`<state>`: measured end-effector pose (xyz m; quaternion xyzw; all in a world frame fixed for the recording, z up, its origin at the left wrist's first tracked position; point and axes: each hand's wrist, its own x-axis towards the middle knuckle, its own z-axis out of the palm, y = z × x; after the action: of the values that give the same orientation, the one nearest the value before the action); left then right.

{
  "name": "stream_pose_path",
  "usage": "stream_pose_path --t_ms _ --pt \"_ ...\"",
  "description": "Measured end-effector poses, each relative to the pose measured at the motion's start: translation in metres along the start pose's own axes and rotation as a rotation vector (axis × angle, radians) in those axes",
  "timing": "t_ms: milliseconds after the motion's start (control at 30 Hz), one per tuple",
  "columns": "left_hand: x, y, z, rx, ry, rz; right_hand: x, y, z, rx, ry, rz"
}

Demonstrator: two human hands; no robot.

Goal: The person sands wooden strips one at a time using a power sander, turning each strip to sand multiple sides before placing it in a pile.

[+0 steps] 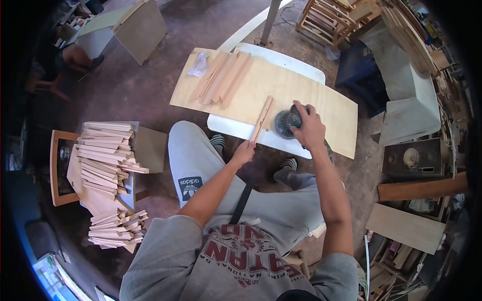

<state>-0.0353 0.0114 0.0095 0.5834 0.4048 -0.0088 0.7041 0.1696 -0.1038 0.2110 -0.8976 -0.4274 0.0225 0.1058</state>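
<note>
Nearest, the person's grey trousers [206, 160] reach towards the worktop [321, 108], a pale board lying over a white tabletop [231, 124] that shows beyond its near and far edges. The left hand [244, 153], just off the near edge, is closed around the near end of 1 wooden strip [262, 120], which slants away across that edge onto the worktop. The right hand [309, 128] is curved over a dark round sander [286, 123], partly open to its width and gripping it, just right of the strip; the palm and the sander's underside are hidden. A dark cord [329, 148] beside the right forearm is partly covered. The board's surface extends from the sander to the right edge, and from the strip leftwards to a bundle of strips [223, 78] near the far left edge, beside a crumpled clear bag [199, 64]. Left of the legs, 2 piles of wooden pieces [105, 158] spread with uneven ends, some jutting past their support. Farther off, wooden frames [329, 20] stand upper right; a seated person [73, 55] at upper left is dim and cut off.
</note>
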Motion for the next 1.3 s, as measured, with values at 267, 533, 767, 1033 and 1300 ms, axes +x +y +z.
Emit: stream_pose_path --t_ms 267,533,767,1033,1300 --pt "0.008 -0.017 -0.003 0.423 0.11 0.219 0.003 -0.062 0.021 -0.103 -0.138 -0.235" --pt "-0.004 0.005 -0.009 0.53 0.042 0.204 0.075 -0.037 0.032 -0.127 -0.045 -0.036" --pt "-0.003 0.0 -0.009 0.545 0.077 0.283 0.033 -0.063 0.021 -0.167 -0.187 -0.194" --pt "-0.005 0.01 -0.01 0.581 0.062 0.261 0.056 -0.036 0.023 -0.192 -0.098 -0.101" --pt "0.0 0.001 -0.009 0.631 0.087 0.275 0.032 -0.073 0.032 -0.16 -0.125 -0.223"
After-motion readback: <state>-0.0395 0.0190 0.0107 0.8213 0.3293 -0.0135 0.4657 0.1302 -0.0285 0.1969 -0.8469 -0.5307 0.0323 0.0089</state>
